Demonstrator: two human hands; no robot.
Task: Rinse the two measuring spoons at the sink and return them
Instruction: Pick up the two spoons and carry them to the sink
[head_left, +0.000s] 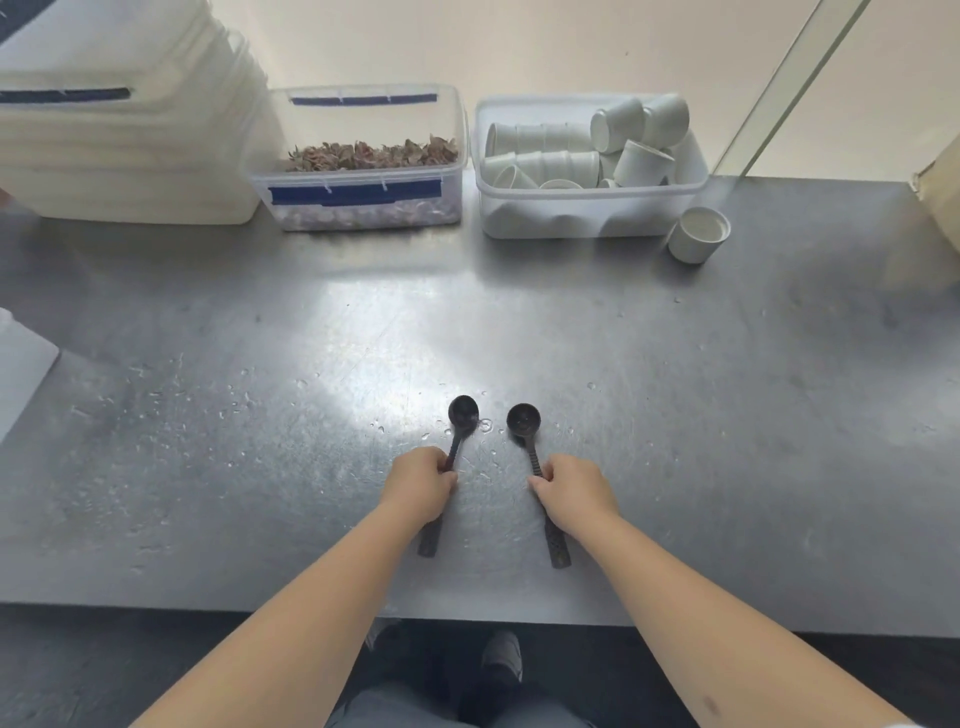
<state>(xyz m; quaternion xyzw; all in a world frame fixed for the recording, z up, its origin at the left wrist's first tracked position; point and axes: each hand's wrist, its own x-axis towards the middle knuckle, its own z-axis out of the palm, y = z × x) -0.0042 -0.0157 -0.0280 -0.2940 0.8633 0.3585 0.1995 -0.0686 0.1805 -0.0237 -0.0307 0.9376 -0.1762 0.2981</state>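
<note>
My left hand (418, 483) and right hand (574, 488) each close fingers on a black plastic measuring spoon's (457, 441) handle, bowls resting on the wet grey metal worktop (208, 415), apparently setting them down.

The metal counter (260, 338) lies open across its middle and along the near edge. Along the far edge stand a white bin (124, 156), a tub of dried petals (363, 171), a tub of cups (587, 171) and a loose cup (698, 235).
</note>
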